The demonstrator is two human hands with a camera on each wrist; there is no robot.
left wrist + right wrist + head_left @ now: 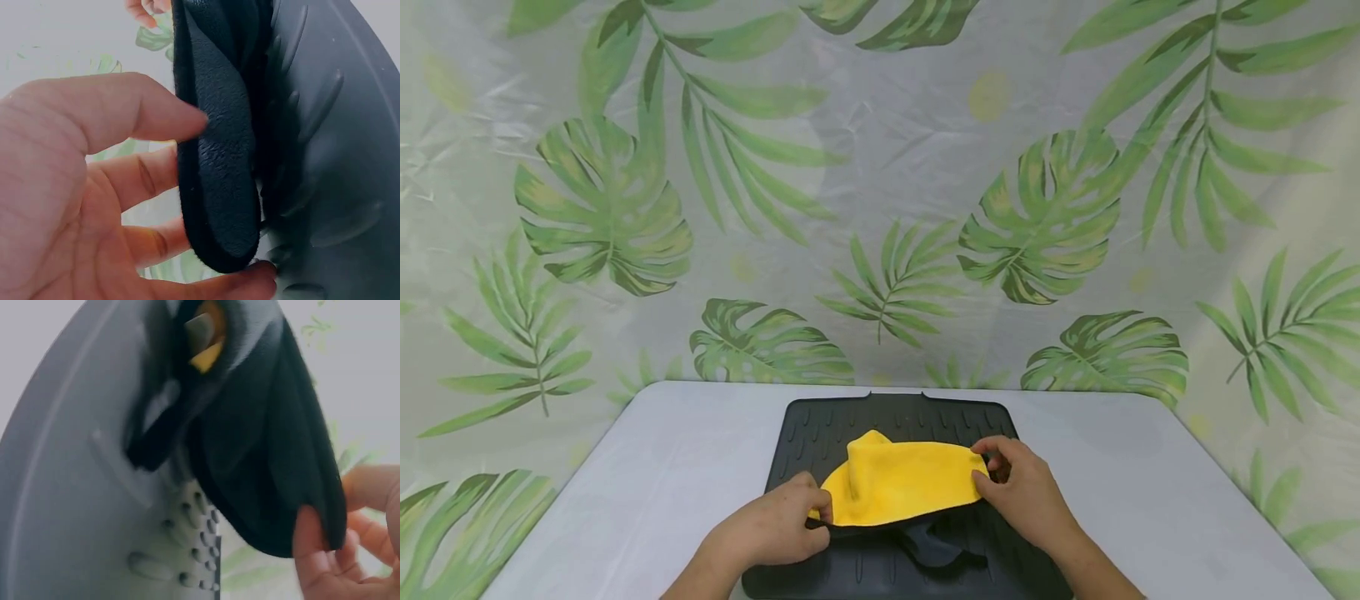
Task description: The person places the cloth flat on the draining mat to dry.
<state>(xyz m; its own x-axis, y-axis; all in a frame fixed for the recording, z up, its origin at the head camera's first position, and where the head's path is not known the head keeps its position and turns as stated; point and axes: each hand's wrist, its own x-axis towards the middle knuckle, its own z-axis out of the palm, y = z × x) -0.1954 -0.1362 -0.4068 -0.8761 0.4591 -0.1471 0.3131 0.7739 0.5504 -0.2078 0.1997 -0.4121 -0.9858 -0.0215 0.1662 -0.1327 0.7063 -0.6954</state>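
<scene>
A yellow fabric piece [917,479] with a dark lining is spread between both hands over a black ribbed mat. My left hand [778,518] pinches its left end. In the left wrist view, the left thumb presses the dark, leathery underside [225,169], with fingers behind it. The right hand [1022,492] pinches the right end between thumb and fingers, as the dark side [262,444] in the right wrist view confirms. Beneath the piece hangs a dark flap with a strap-like end [936,546]. A fold stands up near the left of the yellow face. The item's exact kind is unclear.
The black mat [805,421], with raised drop-shaped ridges and a rim, lies on a white table [662,467]. Behind the table hangs a leaf-patterned curtain [895,167].
</scene>
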